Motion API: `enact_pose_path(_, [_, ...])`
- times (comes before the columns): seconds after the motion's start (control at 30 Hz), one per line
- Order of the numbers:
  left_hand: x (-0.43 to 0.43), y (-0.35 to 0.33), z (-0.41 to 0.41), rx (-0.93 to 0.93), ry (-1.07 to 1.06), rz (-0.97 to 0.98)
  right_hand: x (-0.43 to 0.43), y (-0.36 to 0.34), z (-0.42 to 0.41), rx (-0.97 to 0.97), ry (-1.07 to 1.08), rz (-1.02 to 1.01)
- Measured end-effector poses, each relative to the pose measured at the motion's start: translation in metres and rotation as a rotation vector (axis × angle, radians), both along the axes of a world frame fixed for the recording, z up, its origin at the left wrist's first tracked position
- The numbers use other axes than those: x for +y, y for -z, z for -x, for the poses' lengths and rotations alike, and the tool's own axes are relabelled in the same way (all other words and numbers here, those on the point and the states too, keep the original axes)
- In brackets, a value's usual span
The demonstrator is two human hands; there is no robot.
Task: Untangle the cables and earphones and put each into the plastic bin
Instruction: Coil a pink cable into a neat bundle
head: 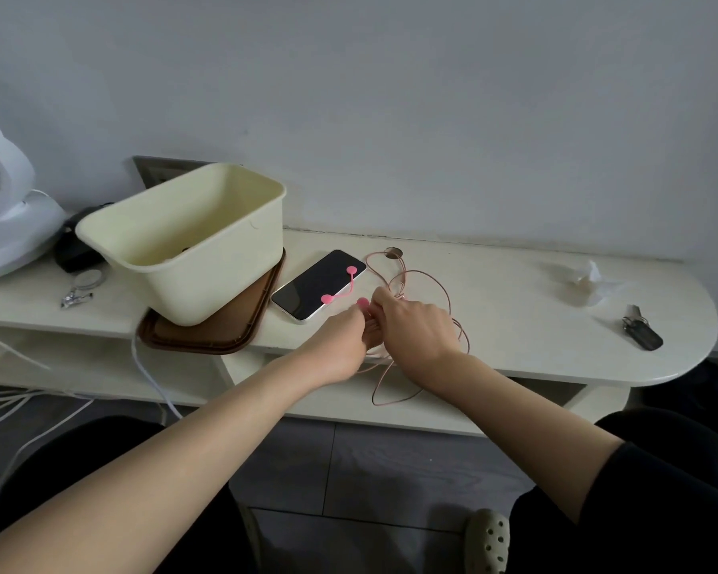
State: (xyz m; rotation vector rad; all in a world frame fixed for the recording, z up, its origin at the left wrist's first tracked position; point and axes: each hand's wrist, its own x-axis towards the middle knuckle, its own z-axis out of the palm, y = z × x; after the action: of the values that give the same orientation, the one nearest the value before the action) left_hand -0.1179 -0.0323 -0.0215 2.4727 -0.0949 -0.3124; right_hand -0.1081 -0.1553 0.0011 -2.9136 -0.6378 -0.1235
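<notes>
Left hand (340, 345) and right hand (415, 325) are both pinched on the pink cable (398, 292) at its knot, by the table (515, 304) front edge, beside the phone (316, 285). I'd pinch lightly and feed slack through the knot, not yank; loops hang off the edge. Plastic bin (216, 283) sits near, to the left.

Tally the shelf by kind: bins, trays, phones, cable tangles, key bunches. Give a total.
Plastic bin: 1
Brown tray: 1
Phone: 1
Pink cable tangle: 1
Key bunch: 1
Total: 5
</notes>
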Motion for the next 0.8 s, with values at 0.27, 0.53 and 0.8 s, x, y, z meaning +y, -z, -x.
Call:
enact_pose_path(0.27, [-0.004,-0.003,0.01,-0.206,-0.068,-0.039,-0.003,-0.007,-0.005,0.141,0.018,0.01])
enact_pose_path(0.53, [0.002,-0.004,0.009,-0.178,0.008,-0.084,-0.001,-0.01,-0.007,0.234,-0.045,0.141])
enact_pose_path(0.8, [0.007,0.009,0.007,-0.172,0.014,-0.243,0.005,-0.009,0.0,0.262,-0.104,0.089])
